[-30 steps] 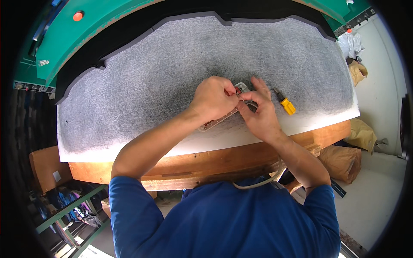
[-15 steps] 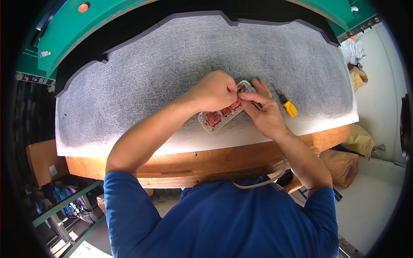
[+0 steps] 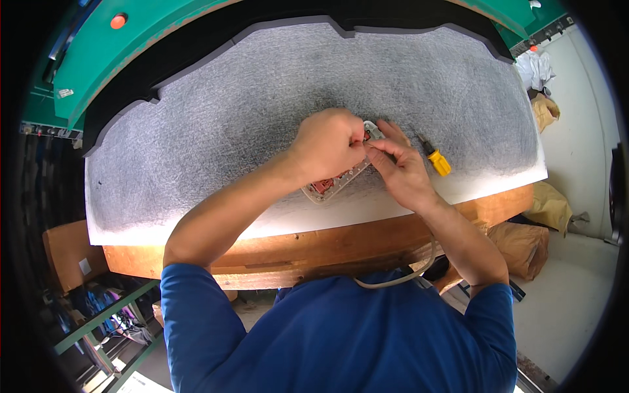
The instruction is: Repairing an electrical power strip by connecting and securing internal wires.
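An opened power strip (image 3: 347,178) lies slantwise on the grey-speckled work surface, its pale oblong casing holding red inner parts (image 3: 321,186). My left hand (image 3: 329,143) is closed over its middle, fingertips tucked in, hiding much of the red parts. Close against it, my right hand (image 3: 403,169) pinches with thumb and forefinger at the strip's far end, its other fingers stretched past the casing edge. What either set of fingertips holds is too small or hidden to make out. A screwdriver (image 3: 439,162) with a yellow handle rests just right of my right hand.
A black strip with a stepped edge (image 3: 288,19) and a green machine frame (image 3: 151,39) border the far side. The wooden table edge (image 3: 275,252) is near me, with a pale cable (image 3: 400,280) hanging there. Brown paper bags (image 3: 517,249) stand at right, a cardboard piece (image 3: 69,255) at left.
My left hand has shifted slightly right, covering more of the red parts. A thin dark piece seen at my right fingers no longer shows. The view has tilted a little.
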Demonstrator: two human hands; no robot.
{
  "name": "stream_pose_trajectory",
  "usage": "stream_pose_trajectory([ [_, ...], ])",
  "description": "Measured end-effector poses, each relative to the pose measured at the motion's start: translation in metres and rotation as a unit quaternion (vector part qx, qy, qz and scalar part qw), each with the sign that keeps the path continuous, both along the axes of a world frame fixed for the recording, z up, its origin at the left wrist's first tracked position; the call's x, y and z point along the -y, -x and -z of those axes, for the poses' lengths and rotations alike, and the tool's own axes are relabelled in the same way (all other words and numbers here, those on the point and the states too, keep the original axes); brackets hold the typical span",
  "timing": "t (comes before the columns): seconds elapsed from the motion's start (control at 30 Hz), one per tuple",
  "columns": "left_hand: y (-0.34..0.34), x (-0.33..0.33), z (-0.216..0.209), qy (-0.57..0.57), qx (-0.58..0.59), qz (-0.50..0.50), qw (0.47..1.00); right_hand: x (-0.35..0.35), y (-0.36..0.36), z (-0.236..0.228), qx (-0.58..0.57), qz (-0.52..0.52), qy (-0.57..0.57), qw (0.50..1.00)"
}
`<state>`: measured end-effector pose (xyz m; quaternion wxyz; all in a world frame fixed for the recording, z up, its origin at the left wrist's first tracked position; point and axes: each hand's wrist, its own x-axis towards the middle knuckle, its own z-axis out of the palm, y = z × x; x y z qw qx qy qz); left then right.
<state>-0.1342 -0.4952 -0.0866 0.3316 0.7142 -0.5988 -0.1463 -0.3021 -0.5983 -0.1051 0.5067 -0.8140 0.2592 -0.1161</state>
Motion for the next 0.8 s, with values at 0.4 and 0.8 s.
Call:
stream_pose_trajectory([
  [0.4,0.022,-0.002,0.006,0.03,0.024,-0.05,0.998,0.001,-0.002,0.001,0.023,0.027,-0.012,0.999],
  [0.8,0.02,-0.014,0.007,-0.003,-0.121,-0.032,0.992,0.001,0.001,0.003,0.049,0.038,0.026,0.998],
])
